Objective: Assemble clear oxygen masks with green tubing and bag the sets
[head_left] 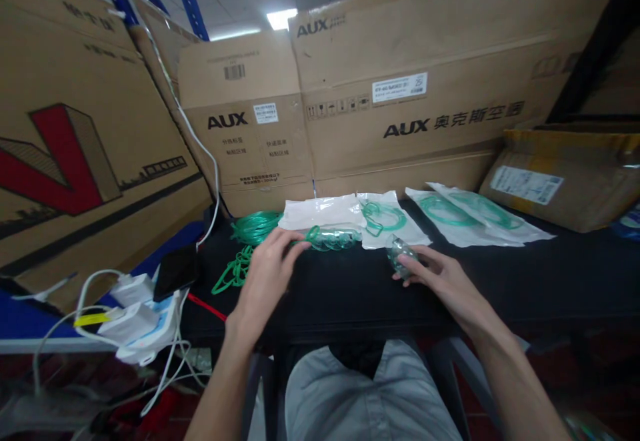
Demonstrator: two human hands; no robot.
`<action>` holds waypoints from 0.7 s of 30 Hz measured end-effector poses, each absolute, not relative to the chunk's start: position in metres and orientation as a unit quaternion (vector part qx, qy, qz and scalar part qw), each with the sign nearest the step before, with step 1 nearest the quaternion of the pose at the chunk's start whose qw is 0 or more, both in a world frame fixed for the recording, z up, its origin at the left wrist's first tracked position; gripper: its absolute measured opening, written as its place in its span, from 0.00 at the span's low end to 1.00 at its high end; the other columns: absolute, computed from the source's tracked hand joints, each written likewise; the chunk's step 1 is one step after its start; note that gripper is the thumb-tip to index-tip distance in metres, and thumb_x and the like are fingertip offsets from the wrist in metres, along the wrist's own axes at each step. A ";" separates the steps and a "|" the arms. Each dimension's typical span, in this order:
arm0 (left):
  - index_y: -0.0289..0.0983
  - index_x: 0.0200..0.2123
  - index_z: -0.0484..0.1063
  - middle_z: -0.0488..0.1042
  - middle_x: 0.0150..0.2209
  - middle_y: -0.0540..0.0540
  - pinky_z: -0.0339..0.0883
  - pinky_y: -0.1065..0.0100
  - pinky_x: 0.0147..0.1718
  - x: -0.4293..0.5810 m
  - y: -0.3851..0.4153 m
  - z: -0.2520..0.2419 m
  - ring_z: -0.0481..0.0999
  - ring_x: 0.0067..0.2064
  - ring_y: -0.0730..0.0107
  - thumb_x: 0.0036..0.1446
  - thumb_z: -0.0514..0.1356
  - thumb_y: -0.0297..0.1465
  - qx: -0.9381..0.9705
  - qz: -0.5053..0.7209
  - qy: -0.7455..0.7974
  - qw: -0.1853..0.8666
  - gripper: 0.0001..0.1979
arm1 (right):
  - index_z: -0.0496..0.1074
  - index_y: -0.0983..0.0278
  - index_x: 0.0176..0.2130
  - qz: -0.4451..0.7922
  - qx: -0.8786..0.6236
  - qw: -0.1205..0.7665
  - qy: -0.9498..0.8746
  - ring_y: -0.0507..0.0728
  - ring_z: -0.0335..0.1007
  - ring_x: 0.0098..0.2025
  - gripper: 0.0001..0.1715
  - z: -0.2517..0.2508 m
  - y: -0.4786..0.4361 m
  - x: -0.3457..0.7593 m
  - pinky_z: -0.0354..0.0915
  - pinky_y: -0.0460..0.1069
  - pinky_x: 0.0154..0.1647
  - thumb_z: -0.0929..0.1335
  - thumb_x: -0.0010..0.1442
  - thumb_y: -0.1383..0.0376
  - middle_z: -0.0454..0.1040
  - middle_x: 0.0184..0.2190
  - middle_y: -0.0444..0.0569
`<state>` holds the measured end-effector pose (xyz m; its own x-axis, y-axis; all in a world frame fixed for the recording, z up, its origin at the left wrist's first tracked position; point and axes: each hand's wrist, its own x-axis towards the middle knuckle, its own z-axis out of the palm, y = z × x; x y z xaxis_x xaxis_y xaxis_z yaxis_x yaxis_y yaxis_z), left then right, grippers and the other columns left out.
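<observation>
My left hand has thumb and forefinger pinched at a small green elastic loop, left of a row of clear plastic masks. In my right hand is a clear, cup-shaped plastic mask, held just above the black table. Beside my left wrist lies a tangle of green elastic bands. Behind it rests a coiled bundle of green tubing.
White-backed packs with green tubing lie along the back, more packs to the right. Large cardboard boxes wall the rear. On the left are a phone, a power strip and white cables. A taped carton stands right.
</observation>
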<state>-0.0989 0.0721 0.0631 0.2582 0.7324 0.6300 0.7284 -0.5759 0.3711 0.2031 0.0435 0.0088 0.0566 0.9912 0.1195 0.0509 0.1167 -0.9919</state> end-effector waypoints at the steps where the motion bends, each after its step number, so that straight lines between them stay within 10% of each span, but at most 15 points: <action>1: 0.38 0.41 0.75 0.76 0.42 0.46 0.65 0.65 0.47 -0.115 0.074 0.068 0.76 0.44 0.62 0.67 0.59 0.34 0.778 0.396 0.488 -0.025 0.07 | 0.77 0.66 0.45 0.443 -0.493 0.531 -0.529 0.59 0.78 0.36 0.27 0.009 0.043 0.202 0.71 0.49 0.34 0.75 0.55 0.48 0.80 0.37 0.53; 10: 0.36 0.54 0.75 0.76 0.51 0.41 0.66 0.63 0.43 -0.158 0.087 0.064 0.77 0.42 0.58 0.62 0.61 0.41 0.684 0.292 0.667 -0.042 0.21 | 0.77 0.63 0.45 0.456 -0.441 0.493 -0.596 0.57 0.77 0.37 0.23 -0.003 0.047 0.170 0.71 0.49 0.39 0.77 0.53 0.54 0.80 0.37 0.48; 21: 0.34 0.36 0.80 0.78 0.32 0.49 0.62 0.69 0.38 -0.050 0.089 0.010 0.74 0.37 0.64 0.65 0.55 0.50 0.737 0.322 0.426 0.414 0.25 | 0.79 0.58 0.49 0.255 -0.419 0.522 -0.698 0.61 0.74 0.54 0.17 -0.025 0.058 0.151 0.67 0.54 0.58 0.73 0.59 0.67 0.79 0.49 0.49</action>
<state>-0.0502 0.0894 0.0099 0.4292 0.8949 0.1221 0.3617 -0.2942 0.8846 0.1506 0.0581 -0.0246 -0.1037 0.8511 0.5147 0.3183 0.5187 -0.7935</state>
